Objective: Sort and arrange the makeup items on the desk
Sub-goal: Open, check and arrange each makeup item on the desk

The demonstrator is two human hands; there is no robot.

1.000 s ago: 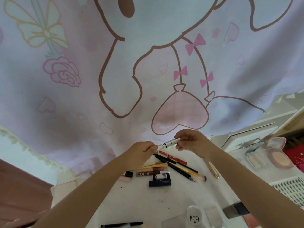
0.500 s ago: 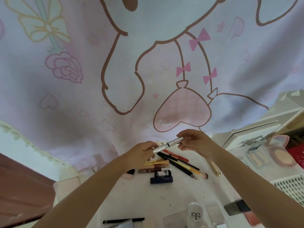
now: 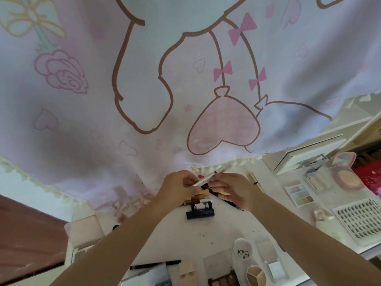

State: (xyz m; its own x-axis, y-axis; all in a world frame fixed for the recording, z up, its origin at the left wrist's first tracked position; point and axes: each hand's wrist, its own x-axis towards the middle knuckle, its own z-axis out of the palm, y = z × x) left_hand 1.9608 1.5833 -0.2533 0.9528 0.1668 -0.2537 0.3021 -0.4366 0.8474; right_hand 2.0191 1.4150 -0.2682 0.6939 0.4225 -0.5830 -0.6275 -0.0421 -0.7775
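While both hands meet low over the far side of the white tabletop, the left hand pinches one end of a slim white pen with its fingers curled round it, and the right hand grips the other end, fingers bent round the barrel (the exact join is hidden by the knuckles). The pen sits tilted, just above a cluster of makeup sticks lying on the tabletop: a dark blue tube, a black-and-white tube touching it on the far side, and a brown stick beyond that. Black pencils run out from under the right hand. To the right lie an eyeshadow palette, a round powder compact and a tray of false lashes. Near the front edge are a white round lid, a black liner and a three-part concealer pot. A pink cartoon curtain hangs behind.
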